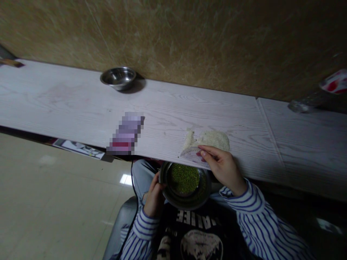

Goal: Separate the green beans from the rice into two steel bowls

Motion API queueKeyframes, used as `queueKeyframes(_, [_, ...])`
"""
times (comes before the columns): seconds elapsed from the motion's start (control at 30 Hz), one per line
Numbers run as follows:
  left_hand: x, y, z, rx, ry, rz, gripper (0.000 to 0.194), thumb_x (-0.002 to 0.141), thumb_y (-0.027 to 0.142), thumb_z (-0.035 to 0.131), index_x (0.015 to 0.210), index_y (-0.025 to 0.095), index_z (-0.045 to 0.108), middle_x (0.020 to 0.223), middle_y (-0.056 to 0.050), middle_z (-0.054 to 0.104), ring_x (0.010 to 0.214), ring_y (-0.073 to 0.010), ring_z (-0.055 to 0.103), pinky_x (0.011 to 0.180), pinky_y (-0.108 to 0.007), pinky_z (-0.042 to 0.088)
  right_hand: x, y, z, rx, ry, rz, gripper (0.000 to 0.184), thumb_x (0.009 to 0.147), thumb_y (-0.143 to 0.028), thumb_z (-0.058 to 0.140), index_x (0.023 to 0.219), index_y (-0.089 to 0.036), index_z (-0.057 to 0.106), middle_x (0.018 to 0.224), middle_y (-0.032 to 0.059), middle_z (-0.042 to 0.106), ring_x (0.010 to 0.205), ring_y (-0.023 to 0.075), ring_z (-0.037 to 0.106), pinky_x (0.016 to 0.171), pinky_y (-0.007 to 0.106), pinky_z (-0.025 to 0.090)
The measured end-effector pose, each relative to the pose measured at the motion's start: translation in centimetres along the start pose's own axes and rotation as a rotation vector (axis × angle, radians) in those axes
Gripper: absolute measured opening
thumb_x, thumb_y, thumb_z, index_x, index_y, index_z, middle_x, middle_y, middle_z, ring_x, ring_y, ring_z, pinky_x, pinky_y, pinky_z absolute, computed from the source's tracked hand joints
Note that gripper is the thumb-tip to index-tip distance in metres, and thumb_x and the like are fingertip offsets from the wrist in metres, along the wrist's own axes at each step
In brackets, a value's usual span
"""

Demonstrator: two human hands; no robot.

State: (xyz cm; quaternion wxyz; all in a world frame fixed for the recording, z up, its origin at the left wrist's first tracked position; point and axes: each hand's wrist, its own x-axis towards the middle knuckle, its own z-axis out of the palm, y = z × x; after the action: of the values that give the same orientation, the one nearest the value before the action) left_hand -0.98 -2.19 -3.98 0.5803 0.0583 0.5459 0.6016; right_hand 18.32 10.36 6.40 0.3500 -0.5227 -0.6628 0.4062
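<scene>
Left hand [154,198] grips the left rim of the bean bowl [205,187] at the near edge of the bench [168,108]; if this hold tilts, the green beans [185,178] may spill. Right hand [223,168] pinches a pale sheet [191,153] at that edge; if the sheet flexes, grains may miss the bowl. White grains [217,139] lie loose just beyond, where a careless sweep could scatter them. Farther left, a blurred flat object [126,135] sits at the near edge; a knock could drop it. A metal bowl [119,87] stands by the far edge
</scene>
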Motion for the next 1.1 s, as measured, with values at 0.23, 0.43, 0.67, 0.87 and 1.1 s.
queueKeyframes(0.23, [0.1, 1.1, -0.4, -0.008, -0.035, 0.110, 0.051, 0.065, 0.028, 0.071, 0.116, 0.023, 0.076, 0.124, -0.007, 0.075, 0.133, -0.0358, 0.056, 0.112, -0.046, 0.042, 0.5, -0.5, 1.2, -0.054, -0.054, -0.061, 0.031, 0.094, -0.029, 0.059, 0.114, -0.019, 0.081, 0.098, 0.0108, 0.084, 0.078, 0.0211, 0.078, 0.072, 0.036, 0.065])
queueKeyframes(0.43, [0.0, 1.8, -0.4, 0.000, -0.037, 0.139, 0.051, 0.067, 0.028, 0.071, 0.118, 0.024, 0.076, 0.127, -0.008, 0.074, 0.132, -0.0359, 0.056, 0.113, -0.048, 0.041, -0.3, -0.2, 0.7, -0.004, -0.165, -0.090, 0.028, 0.095, -0.029, 0.060, 0.112, -0.022, 0.081, 0.097, 0.0092, 0.084, 0.085, 0.0219, 0.080, 0.076, 0.036, 0.067])
queueKeyframes(0.67, [0.1, 1.3, -0.1, 0.018, -0.041, 0.120, 0.046, 0.067, 0.030, 0.072, 0.112, 0.023, 0.077, 0.119, -0.008, 0.076, 0.130, -0.0385, 0.058, 0.112, -0.051, 0.042, -1.2, -0.8, 1.5, -0.083, 0.092, -0.084, 0.033, 0.095, -0.030, 0.062, 0.122, -0.019, 0.077, 0.104, 0.0115, 0.083, 0.091, 0.0255, 0.081, 0.082, 0.040, 0.067])
queueKeyframes(0.87, [0.6, 0.7, -0.8, -0.003, -0.100, 0.078, 0.053, 0.070, 0.030, 0.072, 0.123, 0.025, 0.074, 0.131, -0.008, 0.072, 0.140, -0.0384, 0.050, 0.117, -0.051, 0.039, -1.2, -2.5, 3.7, -0.252, 0.082, -0.276, 0.033, 0.095, -0.017, 0.056, 0.117, -0.021, 0.080, 0.106, 0.0114, 0.083, 0.088, 0.0262, 0.081, 0.083, 0.038, 0.066])
queueKeyframes(1.1, [0.4, 0.7, -0.3, 0.032, -0.065, 0.100, 0.044, 0.073, 0.032, 0.072, 0.116, 0.023, 0.077, 0.123, -0.008, 0.076, 0.132, -0.0378, 0.058, 0.113, -0.049, 0.042, -0.5, -0.9, 0.2, -0.417, 0.244, -0.261, 0.030, 0.093, -0.019, 0.058, 0.110, -0.018, 0.083, 0.099, 0.0097, 0.084, 0.078, 0.0241, 0.082, 0.072, 0.030, 0.066])
